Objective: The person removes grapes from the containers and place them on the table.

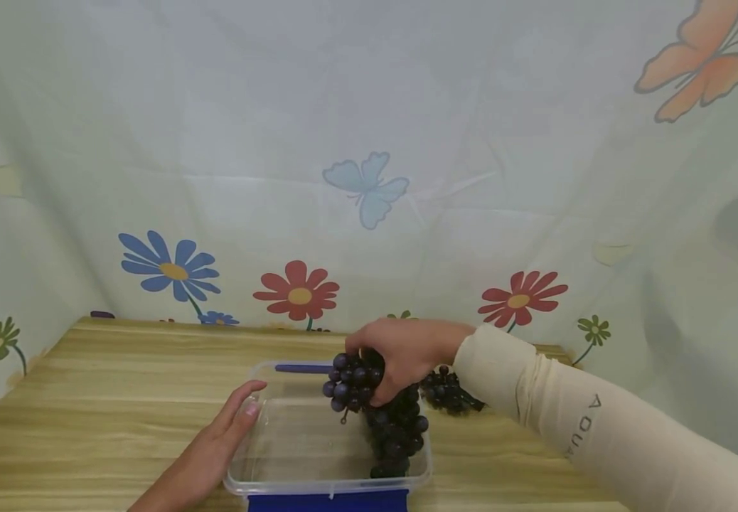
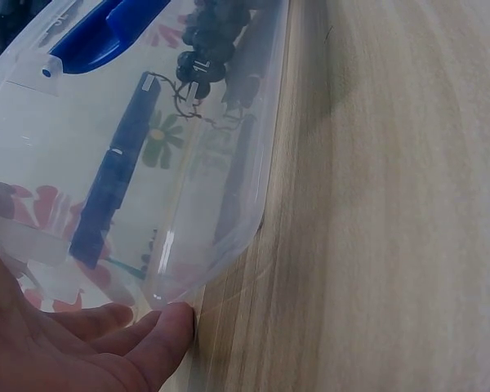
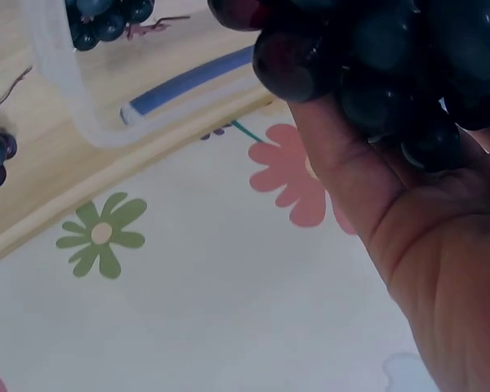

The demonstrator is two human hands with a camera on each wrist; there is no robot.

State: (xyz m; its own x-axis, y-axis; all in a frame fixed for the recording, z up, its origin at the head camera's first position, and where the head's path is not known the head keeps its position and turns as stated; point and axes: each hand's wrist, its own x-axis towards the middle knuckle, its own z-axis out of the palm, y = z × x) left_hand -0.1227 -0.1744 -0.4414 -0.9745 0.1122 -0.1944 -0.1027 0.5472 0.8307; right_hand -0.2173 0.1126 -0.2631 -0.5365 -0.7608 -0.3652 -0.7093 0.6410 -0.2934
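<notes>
My right hand grips a bunch of dark purple grapes above a clear plastic container with blue side clips. In the right wrist view, the held grapes fill the curve of the palm, which hides part of them. Another dark bunch lies inside the container, along its right side. At the container's left wall is my left hand, its fairly straight fingers touching the plastic. The left wrist view has these fingertips low on the outside, by the corner.
A further grape bunch lies on the wood-grain table, right of the container and partly behind the right sleeve. One blue clip hangs at the near side. A flower-printed cloth rises behind the table.
</notes>
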